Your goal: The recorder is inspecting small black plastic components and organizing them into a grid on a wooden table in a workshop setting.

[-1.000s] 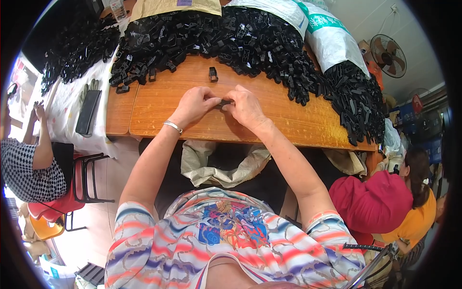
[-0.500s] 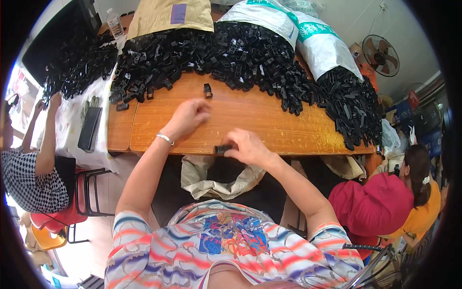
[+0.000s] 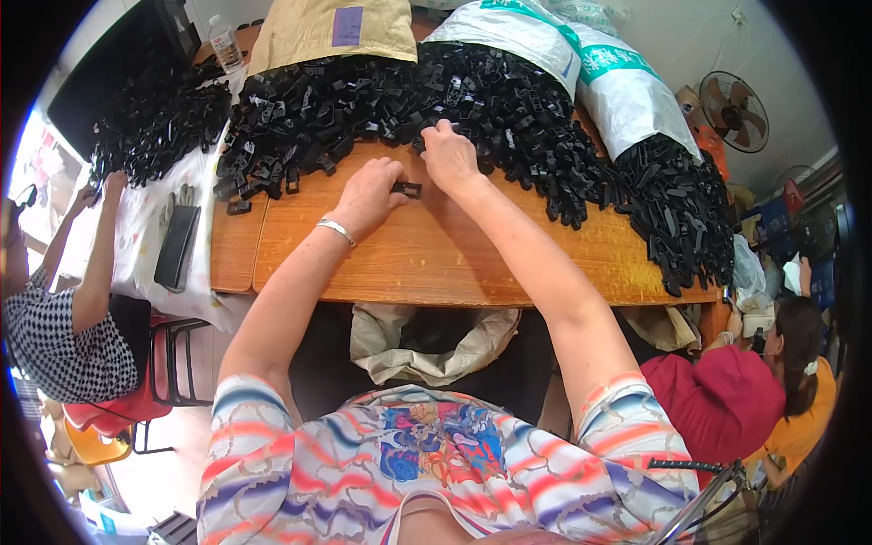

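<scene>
My left hand (image 3: 371, 196) is closed over the table with a small black plastic part (image 3: 409, 190) pinched between thumb and fingers. The part looks like a short rectangular frame. Farther forward, my right hand (image 3: 451, 161) reaches to the near edge of a large pile of black plastic parts (image 3: 336, 100). Its fingers are bent together among the pieces, and whatever they grip is hidden. A pale woven sack (image 3: 400, 360) hangs with its mouth spread below the table's front edge, between my forearms.
A tan sack (image 3: 309, 32) and white sacks (image 3: 636, 104) spill black parts across the back of the wooden table (image 3: 354, 263). A phone (image 3: 177, 245) and a bottle (image 3: 224, 44) lie left. Co-workers sit at left (image 3: 73, 336) and right (image 3: 718, 400).
My right hand has gone from the table's front edge forward to the pile; the part it held there is out of sight. My left hand has taken hold of the lone part.
</scene>
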### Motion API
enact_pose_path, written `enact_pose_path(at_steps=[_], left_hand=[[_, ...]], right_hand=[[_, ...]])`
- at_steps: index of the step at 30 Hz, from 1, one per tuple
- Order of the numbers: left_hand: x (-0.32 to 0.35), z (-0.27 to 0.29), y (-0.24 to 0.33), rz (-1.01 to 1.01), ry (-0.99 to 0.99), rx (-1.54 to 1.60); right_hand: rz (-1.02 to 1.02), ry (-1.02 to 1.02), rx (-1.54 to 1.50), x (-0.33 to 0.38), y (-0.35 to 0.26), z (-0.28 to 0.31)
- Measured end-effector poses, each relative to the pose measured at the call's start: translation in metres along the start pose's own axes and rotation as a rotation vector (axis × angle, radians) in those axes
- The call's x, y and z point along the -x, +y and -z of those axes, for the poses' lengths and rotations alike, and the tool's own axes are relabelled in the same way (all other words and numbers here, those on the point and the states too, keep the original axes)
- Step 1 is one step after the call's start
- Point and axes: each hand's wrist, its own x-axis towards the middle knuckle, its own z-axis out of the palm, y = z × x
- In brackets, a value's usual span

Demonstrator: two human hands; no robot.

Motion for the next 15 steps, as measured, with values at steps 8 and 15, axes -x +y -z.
enact_pose_path(at_steps=[8, 15], left_hand=[[0.03, -0.012, -0.005, 0.121, 0.038, 0.197], [0.051, -0.008, 0.041, 0.26, 0.107, 0.239]], right_hand=[[-0.004, -0.118, -0.041, 0.027, -0.002, 0.003], [-0.061, -0.063, -0.451, 0.084, -0.009, 0.034]])
